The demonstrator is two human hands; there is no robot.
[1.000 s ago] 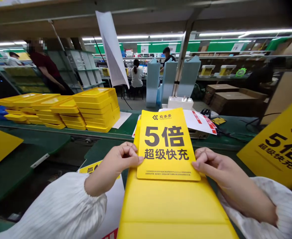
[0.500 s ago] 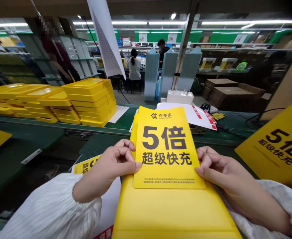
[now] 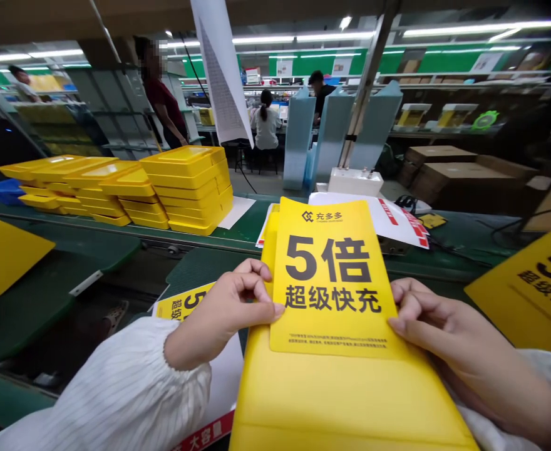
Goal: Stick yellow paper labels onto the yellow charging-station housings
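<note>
A yellow printed sheet (image 3: 334, 275) with a large "5" and dark characters lies against a plain yellow panel (image 3: 336, 401) in front of me. My left hand (image 3: 228, 307) pinches the sheet's left edge, thumb on top and fingers curled. At the sheet's lower right edge my right hand (image 3: 426, 313) pinches it in the same way. Both arms wear white ribbed sleeves. The sheet's lower edge sits about halfway down the panel.
Stacks of yellow trays (image 3: 188, 188) stand on the green conveyor (image 3: 242, 232) at the left. More yellow printed sheets (image 3: 538, 288) lie to the right, another (image 3: 186, 304) under my left arm. White printed papers (image 3: 388, 219), cardboard boxes (image 3: 444, 169) and people (image 3: 163, 100) are farther back.
The view has shifted, and the sheet sits a little lower on the panel than a second ago. Both hands keep their pinch on its edges.
</note>
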